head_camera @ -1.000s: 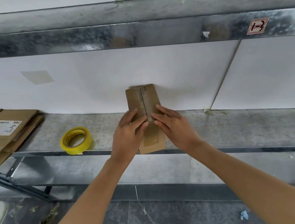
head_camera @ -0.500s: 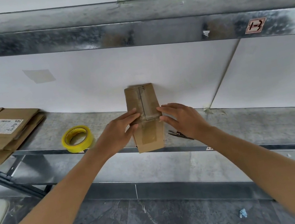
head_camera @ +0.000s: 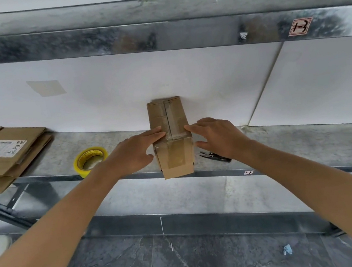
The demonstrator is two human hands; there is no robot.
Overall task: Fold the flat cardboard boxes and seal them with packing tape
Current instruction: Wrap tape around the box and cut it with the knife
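The box (head_camera: 168, 116) stands folded on the shelf (head_camera: 311, 141), its far end against the white wall (head_camera: 117, 92) and its near end jutting a little past the shelf's front edge. A strip of clear tape (head_camera: 176, 155) runs along the top seam and down over the near face.

Our left hand (head_camera: 134, 153) lies at the box's left side. Its fingers (head_camera: 153, 134) are straight and flat, with their tips on the top left edge. The thumb stretches toward the left face below; we cannot tell whether it touches. This hand grips nothing. Our right hand (head_camera: 221, 136) mirrors it on the other side: fingers (head_camera: 194, 127) straight, tips touching the top right edge, thumb pointing at the right face, nothing held. Both forearms reach in from the bottom corners.

Just left of the left hand, a yellow roll (head_camera: 90, 160) of tape lies flat near the shelf's front edge, partly hidden by the wrist. Just right of the right hand, dark snips (head_camera: 215, 157) lie on the shelf, partly behind the wrist. Well to the left, a stack of flat boxes (head_camera: 4, 159) rests on the shelf, the top one bearing a white shipping label.

Above, a metal beam (head_camera: 153, 34) crosses the view with two small pink labels stuck to it. Below the shelf we see a dark marbled floor (head_camera: 192, 265) with a crumpled blue scrap (head_camera: 287, 250) on the right.
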